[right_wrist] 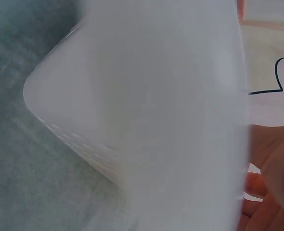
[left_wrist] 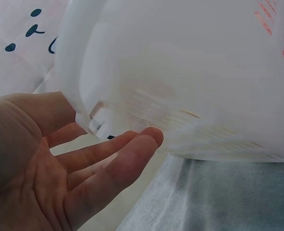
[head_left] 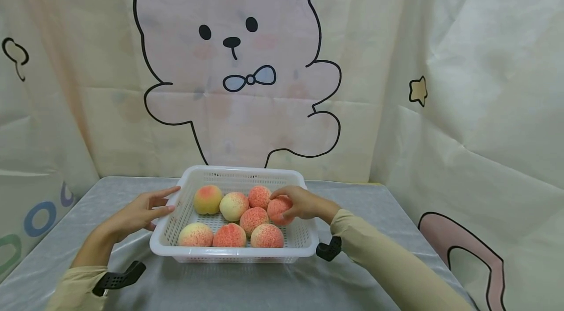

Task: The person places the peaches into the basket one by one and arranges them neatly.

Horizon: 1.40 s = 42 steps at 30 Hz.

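Observation:
A white plastic basket [head_left: 233,252] with slotted walls sits on the table and holds several peaches. My right hand [head_left: 305,202] reaches over the right rim and grips a red peach [head_left: 277,213], thumb in front and fingers behind. Beside it lie another red peach [head_left: 259,197] and a speckled one [head_left: 254,221]. At the basket's left end, the fingertips of my left hand [head_left: 136,212] are right at the rim, the fingers loosely extended. From the left wrist, that hand [left_wrist: 98,168] shows close along the outer wall. The basket's wall hides most of the right hand [right_wrist: 272,187] in the right wrist view.
A yellow-orange peach [head_left: 208,199] and a pale peach [head_left: 234,205] lie toward the basket's back left. Three more peaches line its front wall, among them a red one [head_left: 229,235]. Grey cloth covers the table [head_left: 211,286]; a printed curtain [head_left: 352,56] hangs close behind.

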Each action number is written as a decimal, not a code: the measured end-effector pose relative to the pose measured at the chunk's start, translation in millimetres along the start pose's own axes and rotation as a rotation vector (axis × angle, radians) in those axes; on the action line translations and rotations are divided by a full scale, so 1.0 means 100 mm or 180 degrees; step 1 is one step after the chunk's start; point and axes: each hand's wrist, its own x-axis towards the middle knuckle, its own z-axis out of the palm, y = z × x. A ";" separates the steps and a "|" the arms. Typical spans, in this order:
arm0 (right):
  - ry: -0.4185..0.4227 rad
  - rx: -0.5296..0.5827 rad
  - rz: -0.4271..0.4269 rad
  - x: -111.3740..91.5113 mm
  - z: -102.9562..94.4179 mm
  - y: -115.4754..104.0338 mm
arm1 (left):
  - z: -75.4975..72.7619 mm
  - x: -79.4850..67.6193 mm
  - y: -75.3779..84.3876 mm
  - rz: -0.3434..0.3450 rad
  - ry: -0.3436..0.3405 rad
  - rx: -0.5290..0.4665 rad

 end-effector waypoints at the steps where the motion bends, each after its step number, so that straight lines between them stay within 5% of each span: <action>1: -0.0012 -0.0030 -0.0013 0.00 0.00 0.00 | 0.00 0.00 0.00 -0.0009 0.0000 0.0004; 18: -0.0036 -0.0117 -0.0030 0.00 0.01 0.02 | 0.00 0.01 -0.02 -0.0030 0.0019 0.0068; 42: 0.0458 0.0681 -0.0150 -0.15 -0.09 0.08 | -0.02 0.01 0.00 -0.0035 -0.0025 0.0092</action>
